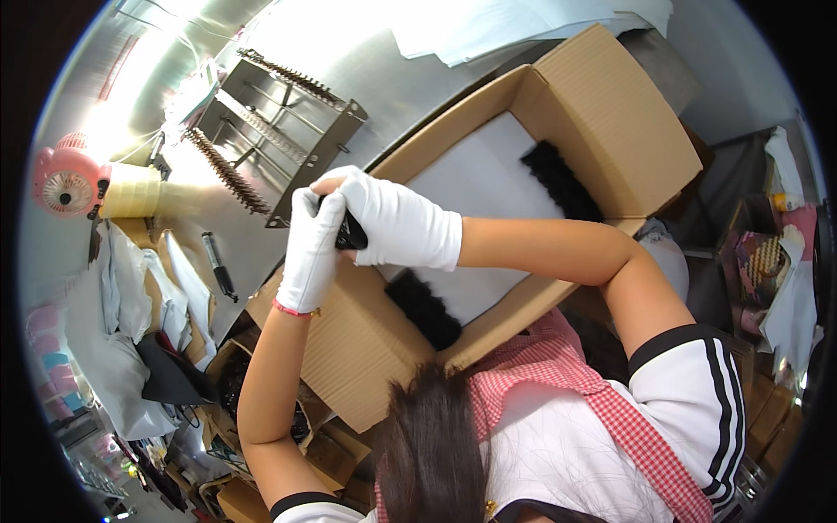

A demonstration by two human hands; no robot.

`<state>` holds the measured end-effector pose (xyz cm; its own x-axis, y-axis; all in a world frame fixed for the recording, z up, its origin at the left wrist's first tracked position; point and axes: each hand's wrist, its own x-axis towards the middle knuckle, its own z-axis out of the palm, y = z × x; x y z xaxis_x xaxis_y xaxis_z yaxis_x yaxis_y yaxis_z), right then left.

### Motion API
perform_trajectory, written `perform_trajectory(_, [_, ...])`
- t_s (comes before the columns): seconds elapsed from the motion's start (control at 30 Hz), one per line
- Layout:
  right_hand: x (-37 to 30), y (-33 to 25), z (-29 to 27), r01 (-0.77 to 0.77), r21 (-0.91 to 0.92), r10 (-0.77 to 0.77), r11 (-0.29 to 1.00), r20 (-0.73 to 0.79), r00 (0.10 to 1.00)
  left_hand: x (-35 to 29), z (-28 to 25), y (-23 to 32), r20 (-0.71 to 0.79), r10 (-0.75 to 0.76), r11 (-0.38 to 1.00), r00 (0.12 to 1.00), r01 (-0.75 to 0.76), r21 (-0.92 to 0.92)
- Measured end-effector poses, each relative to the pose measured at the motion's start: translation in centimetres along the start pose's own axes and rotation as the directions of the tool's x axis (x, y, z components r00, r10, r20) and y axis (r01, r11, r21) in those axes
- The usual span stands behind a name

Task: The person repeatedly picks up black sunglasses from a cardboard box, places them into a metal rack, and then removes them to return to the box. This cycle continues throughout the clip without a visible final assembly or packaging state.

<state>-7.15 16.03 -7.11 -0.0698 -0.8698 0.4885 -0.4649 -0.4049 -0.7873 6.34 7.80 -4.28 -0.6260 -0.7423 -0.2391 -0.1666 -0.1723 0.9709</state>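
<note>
White gloves cover both of my hands, which meet above the left side of an open cardboard box [610,113]. Between my left hand [307,248] and my right hand [397,222] a small glossy black item [351,234] shows. The fingers of both hands are closed around it, and they hide most of its shape. Inside the box lies a white sheet [488,166]. One black fuzzy bundle [562,181] rests at its far right end, another black fuzzy bundle [423,309] at its near left end.
A metal rack [336,139] with two brown spiky edges stands on the steel table [392,78], left of the box. Further left are a black marker [218,266], a yellowish tape roll [132,192] and a pink fan [68,179]. White sheets [514,26] lie at the back.
</note>
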Motion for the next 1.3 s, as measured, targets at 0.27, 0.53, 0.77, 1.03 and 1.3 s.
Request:
perform_trajectory(0.27, [-6.7, 3.6, -8.0, 0.07, -0.271, -0.031, 0.96, 0.145, 0.989, 0.5, 2.4, -2.6, 0.374, -0.326, 0.906, 0.868, 0.174, 0.386])
perform_trajectory(0.53, [-5.8, 9.2, -14.0, 0.024, -0.592, 0.079, 0.805, 0.148, 0.986, 2.8, 1.2, -11.3, 0.472, -0.578, 0.428, 0.666, -0.245, 0.87])
perform_trajectory(0.77, [2.4, 5.9, -7.5, 0.399, -0.549, -0.362, 0.734, 0.182, 0.914, 4.6, 0.8, -13.8, 0.529, -0.636, 0.284, 0.562, -0.467, 0.837])
perform_trajectory(1.03, [12.2, 6.2, 2.1, 0.548, -0.573, -0.236, 0.61, 0.528, 0.816, 5.1, 0.9, -15.7, 0.617, -0.498, 0.208, 0.61, -0.606, 0.767])
perform_trajectory(1.3, [15.2, 5.1, 1.1, 0.597, -0.499, -0.296, 0.629, 0.556, 0.777, -1.5, -0.1, -5.8, -0.108, 0.145, 0.849, 0.984, -0.068, 0.524])
